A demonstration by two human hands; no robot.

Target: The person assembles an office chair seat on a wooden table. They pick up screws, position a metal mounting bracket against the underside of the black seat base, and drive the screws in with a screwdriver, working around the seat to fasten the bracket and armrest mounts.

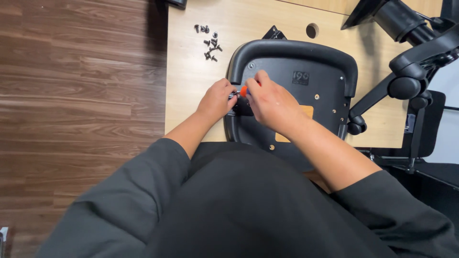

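Note:
A black chair seat (pixel 306 81) lies upside down on a light wooden table (pixel 191 91). My left hand (pixel 217 99) grips a small metal part at the seat's left edge. My right hand (pixel 270 102) is closed around a tool with an orange handle (pixel 244 91), its tip pointing at that same spot. The tool's tip and the part under it are mostly hidden by my fingers. Both forearms reach out from dark sleeves.
Several dark screws (pixel 210 43) lie loose on the table behind my left hand. A black chair base with arms and casters (pixel 406 71) stands at the right. A round hole (pixel 311 30) is in the tabletop. Wooden floor (pixel 76 95) lies to the left.

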